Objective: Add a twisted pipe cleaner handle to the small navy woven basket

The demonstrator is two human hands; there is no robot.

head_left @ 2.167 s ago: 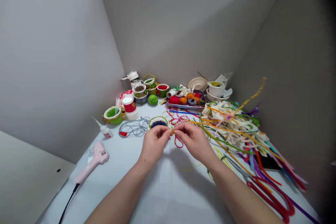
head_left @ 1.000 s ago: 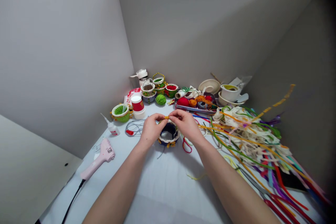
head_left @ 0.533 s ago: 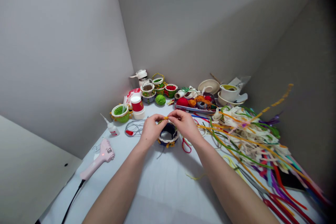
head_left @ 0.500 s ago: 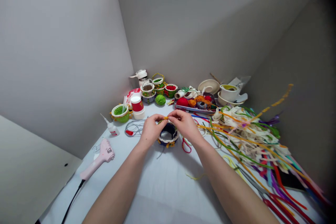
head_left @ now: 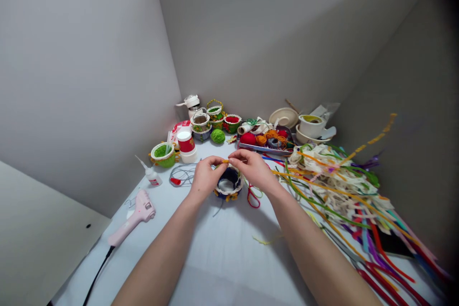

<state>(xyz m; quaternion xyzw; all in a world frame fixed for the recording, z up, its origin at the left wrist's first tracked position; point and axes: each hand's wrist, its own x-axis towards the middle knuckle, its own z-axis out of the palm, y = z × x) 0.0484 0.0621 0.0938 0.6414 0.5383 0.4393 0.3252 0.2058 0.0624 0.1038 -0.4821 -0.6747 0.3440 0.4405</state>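
My left hand and my right hand meet at the middle of the table, each closed in a pinch. Between their fingertips runs a short orange-yellow strand; whether it is yarn or pipe cleaner I cannot tell. Just below stands a small dark blue basket with a white rim and yellow-orange trim around its outside. My fingers partly cover its far rim, and its inside looks pale at the bottom.
To the left lie a pink glue gun and a small glue bottle. Decorated baskets, including a green one, stand behind. A tray holds yarn balls. Tangled strips and red-handled scissors fill the right side.
The whole view has shifted very slightly. Both hands keep their pinch on the orange-yellow strand above the basket, with little visible movement.
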